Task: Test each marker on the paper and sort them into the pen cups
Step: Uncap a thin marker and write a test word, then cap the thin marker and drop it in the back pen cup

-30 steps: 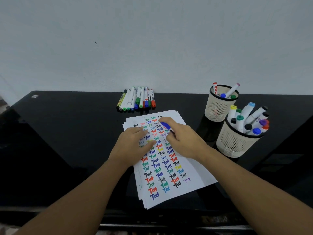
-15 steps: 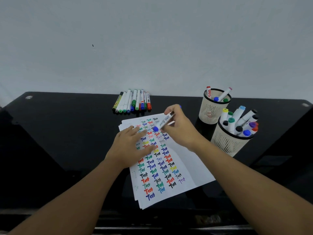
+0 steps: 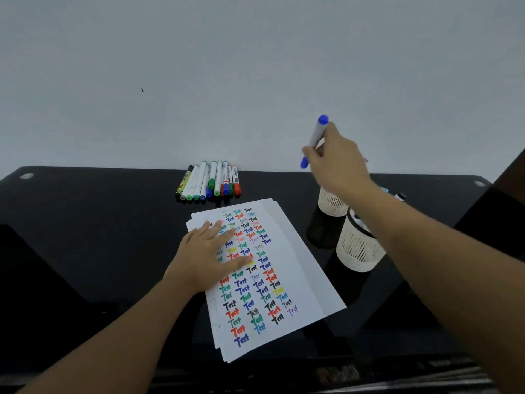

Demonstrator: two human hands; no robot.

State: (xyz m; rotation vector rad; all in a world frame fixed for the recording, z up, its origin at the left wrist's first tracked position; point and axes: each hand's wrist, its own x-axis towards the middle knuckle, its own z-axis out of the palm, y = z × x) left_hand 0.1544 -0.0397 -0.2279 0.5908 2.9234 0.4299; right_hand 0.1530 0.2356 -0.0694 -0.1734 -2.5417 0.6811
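The blue-capped marker (image 3: 316, 140) is up in the air above the far pen cup (image 3: 331, 205), held tilted with one blue end high against the wall (image 3: 255, 66) and the other blue end low at the fingertips. The right hand (image 3: 338, 160) grips its grey barrel, fingers and thumb curled round it. That hand and forearm cover the mouth of the far cup, so what stands inside it cannot be made out. Just in front, the near pen cup (image 3: 358, 251), also cream mesh with a dark rim, is partly hidden by the same arm; a black-capped marker (image 3: 400, 197) and what looks like a light blue cap (image 3: 384, 190) peek out past the forearm.

To the left of the cups lies the stack of paper (image 3: 301, 268), its top sheet filled with columns of the word "Test" in many colours. The left hand (image 3: 211, 257) rests flat on the upper left part of that sheet, fingers straight and spread, thumb out across the writing, holding nothing.

Beyond the paper, near the wall, a row of markers (image 3: 210, 182) lies side by side on the glossy black counter (image 3: 85, 237), caps toward the viewer in green, blue, red and black.
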